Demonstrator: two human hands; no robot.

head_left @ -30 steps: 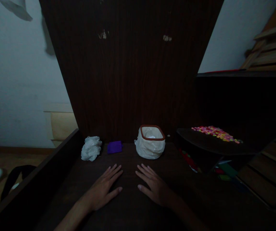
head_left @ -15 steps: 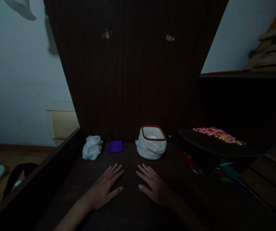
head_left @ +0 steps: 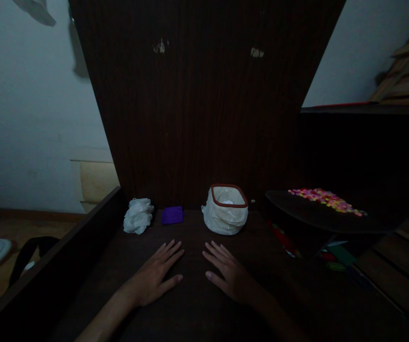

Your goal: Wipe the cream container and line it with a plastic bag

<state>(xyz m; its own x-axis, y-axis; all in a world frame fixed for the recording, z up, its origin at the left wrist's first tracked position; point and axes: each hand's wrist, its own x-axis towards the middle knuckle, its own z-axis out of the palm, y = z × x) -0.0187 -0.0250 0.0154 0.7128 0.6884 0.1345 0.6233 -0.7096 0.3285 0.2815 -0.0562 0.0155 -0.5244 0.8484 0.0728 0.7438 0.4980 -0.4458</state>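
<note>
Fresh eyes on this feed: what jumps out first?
Probably the colourful bits on the dark shelf at right. Next, the brown-rimmed white bin beyond the right hand. Left of it lie the flat purple item and, farther left, a crumpled white bag.

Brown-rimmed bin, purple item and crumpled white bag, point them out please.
Brown-rimmed bin (head_left: 225,221), head view: its white front.
Purple item (head_left: 172,215), head view: its middle.
Crumpled white bag (head_left: 138,216), head view: its bunched middle.

The bag (head_left: 138,216) is white, the flat item (head_left: 172,215) purple, the bin rim (head_left: 233,205) reddish-brown, the panel (head_left: 204,104) dark wood-grained.
</note>
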